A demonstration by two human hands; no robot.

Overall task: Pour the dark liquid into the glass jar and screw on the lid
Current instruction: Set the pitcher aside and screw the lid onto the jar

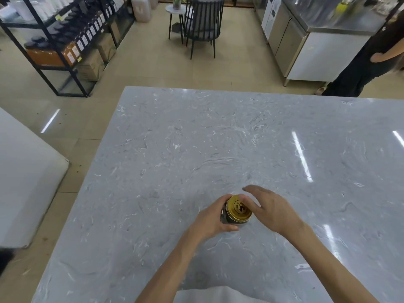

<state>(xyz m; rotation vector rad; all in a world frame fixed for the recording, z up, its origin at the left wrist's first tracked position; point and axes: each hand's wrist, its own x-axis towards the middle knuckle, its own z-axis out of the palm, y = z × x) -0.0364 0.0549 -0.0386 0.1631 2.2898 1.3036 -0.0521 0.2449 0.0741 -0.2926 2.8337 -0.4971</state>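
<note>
While the left hand wraps around the side of the jar, fingers curled on the glass, the right hand sits just beside the gold lid with its fingers spread and loose; the thumb touches the lid's rim, and the other fingers reach out past it without closing on anything. Both forearms come in from the bottom edge, the left from lower centre, the right from lower right, meeting at the jar. The jar stands upright on the bench, near the front and a little right of centre, its contents dark, the lid on its mouth. Whether the lid is fully tight cannot be told.

The bench is grey marbled stone, glossy, with streaks of ceiling light reflected on its right side. Beyond it lies a beige tiled floor. A black shelf of bottles and boxes stands far left, a dark chair at the far middle, and steel cabinets at the far right, where a person in black stands.
</note>
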